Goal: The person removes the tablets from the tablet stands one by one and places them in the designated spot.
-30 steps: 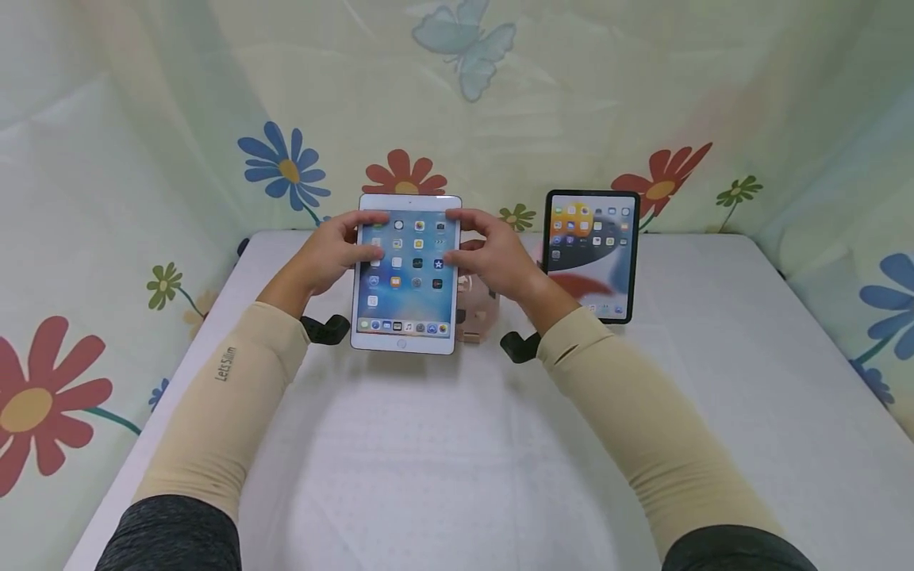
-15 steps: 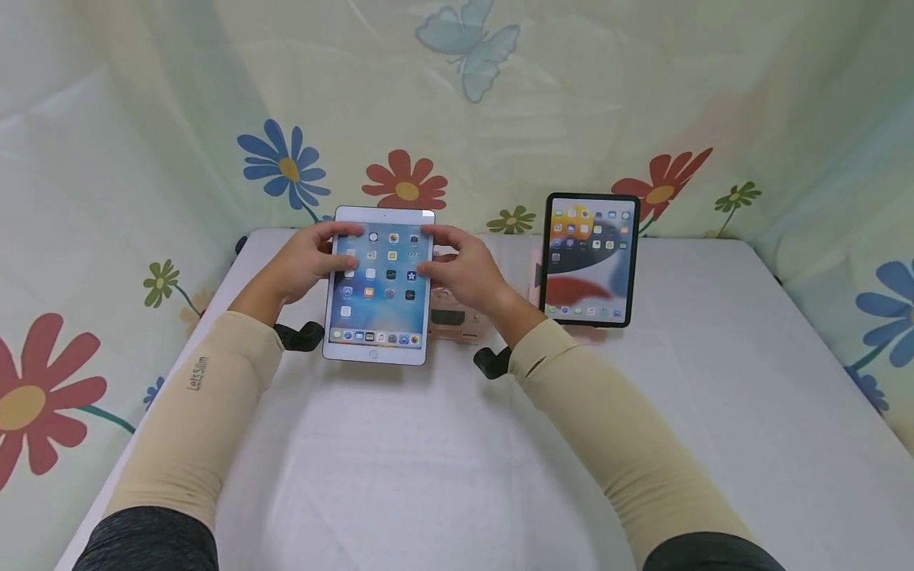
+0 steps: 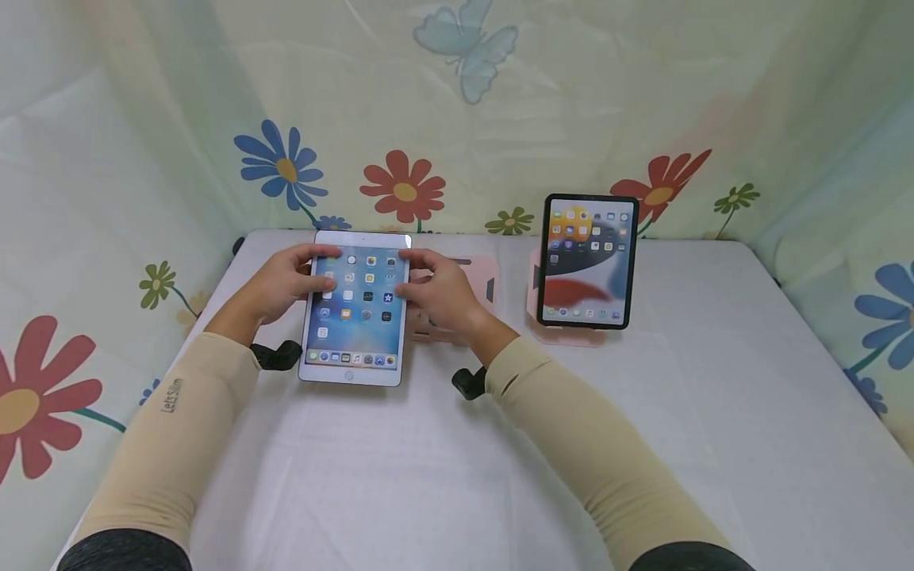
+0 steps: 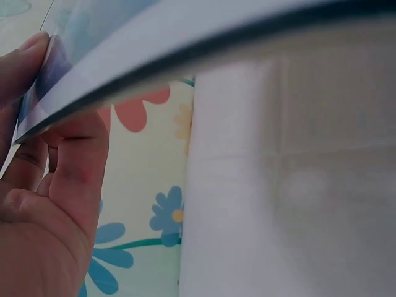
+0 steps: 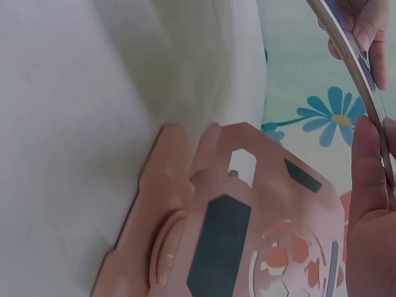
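Note:
A white-framed tablet [image 3: 360, 317] with a lit screen of app icons is held by both hands, tilted toward the head camera. My left hand [image 3: 274, 287] pinches its left edge near the top, thumb on the front. On the opposite edge my right hand [image 3: 448, 295] does the same. In the left wrist view fingers [image 4: 77, 167] lie behind the tablet [image 4: 204, 43]. A pink stand [image 3: 481, 277], partly hidden by my right hand, is on the table behind. The right wrist view shows this stand [image 5: 266, 185] with dark pads and cutouts, apart from the tablet [image 5: 352, 55].
To the right, a black-framed tablet [image 3: 589, 262] with a lit screen leans on a second pink stand [image 3: 571, 336]. White cloth covers the table [image 3: 400, 476]. A flower-printed curtain [image 3: 571, 95] hangs behind and at the sides.
Both hands have carried the white-framed tablet left and down, toward the body. More of the pink stand behind it shows now. The black-framed tablet has stayed in place.

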The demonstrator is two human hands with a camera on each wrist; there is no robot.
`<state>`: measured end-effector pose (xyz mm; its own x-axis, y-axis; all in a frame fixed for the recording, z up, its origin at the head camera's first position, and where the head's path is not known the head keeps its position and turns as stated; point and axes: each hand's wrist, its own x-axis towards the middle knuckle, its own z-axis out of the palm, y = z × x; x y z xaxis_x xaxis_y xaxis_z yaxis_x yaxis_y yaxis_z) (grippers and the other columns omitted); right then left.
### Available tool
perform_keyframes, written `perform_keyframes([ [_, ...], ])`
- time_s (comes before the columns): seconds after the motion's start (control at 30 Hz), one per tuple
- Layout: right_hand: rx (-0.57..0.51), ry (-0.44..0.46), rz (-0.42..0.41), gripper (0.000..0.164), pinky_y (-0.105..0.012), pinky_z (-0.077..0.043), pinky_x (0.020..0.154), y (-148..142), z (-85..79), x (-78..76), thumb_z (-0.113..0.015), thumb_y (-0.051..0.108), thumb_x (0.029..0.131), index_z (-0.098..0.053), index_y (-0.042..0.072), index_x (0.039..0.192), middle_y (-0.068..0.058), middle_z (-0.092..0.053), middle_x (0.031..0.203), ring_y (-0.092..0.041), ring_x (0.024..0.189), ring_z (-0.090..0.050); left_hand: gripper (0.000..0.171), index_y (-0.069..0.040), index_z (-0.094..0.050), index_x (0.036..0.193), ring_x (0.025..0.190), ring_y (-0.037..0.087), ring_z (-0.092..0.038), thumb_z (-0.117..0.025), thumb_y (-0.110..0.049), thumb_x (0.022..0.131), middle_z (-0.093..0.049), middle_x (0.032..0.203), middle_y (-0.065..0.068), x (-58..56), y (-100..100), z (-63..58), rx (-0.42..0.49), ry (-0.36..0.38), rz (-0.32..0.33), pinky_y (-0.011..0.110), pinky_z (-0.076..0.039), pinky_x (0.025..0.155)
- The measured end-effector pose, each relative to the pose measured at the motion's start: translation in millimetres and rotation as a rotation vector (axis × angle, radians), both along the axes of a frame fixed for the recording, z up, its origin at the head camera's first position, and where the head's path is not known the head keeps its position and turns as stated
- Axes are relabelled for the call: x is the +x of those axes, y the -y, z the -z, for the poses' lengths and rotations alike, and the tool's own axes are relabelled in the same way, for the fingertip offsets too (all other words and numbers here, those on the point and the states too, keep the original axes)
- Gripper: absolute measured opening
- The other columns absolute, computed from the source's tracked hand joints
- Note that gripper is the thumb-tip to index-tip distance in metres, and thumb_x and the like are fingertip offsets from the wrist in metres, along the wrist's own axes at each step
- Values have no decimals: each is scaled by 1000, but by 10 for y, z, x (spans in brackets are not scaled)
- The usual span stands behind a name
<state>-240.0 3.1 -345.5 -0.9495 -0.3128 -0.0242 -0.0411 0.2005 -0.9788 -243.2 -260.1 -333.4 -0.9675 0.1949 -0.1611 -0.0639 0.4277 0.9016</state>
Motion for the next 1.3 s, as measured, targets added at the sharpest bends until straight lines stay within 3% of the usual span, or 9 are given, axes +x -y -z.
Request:
perform_keyframes([
  [0.33, 36, 31, -17, 53, -28, -57, 81, 98, 78, 37, -71, 5, 93, -55, 17, 142, -2, -55, 130, -22, 100, -61, 56, -7, -44, 148, 121, 36, -50, -67, -12, 97, -41, 146, 18, 105, 118, 102, -21, 25, 1, 37, -51, 98],
  [0.67, 36, 54, -9, 54, -27, -58, 78, 203, 188, 106, -71, 4, 92, -56, 16, 143, -1, -56, 124, -21, 96, -63, 55, -6, -45, 146, 122, 38, -50, -68, -11, 96, -40, 147, 19, 181, 200, 203, -23, 43, -3, 41, -50, 98],
  [0.97, 19, 78, -3, 50, -36, -58, 82, 249, 317, 191, -71, 2, 92, -59, 13, 139, -2, -60, 120, -20, 92, -66, 52, -5, -47, 143, 113, 36, -53, -68, -11, 96, -43, 142, 20, 236, 248, 313, -32, 81, 12, 29, -54, 88],
  [1.3, 21, 125, 2, 50, -34, -58, 81, 290, 394, 244, -70, -1, 91, -59, 13, 138, -3, -58, 123, -22, 98, -61, 52, -5, -47, 143, 112, 34, -55, -68, -12, 96, -45, 141, 20, 293, 275, 399, -58, 102, 18, 34, -54, 90],
])
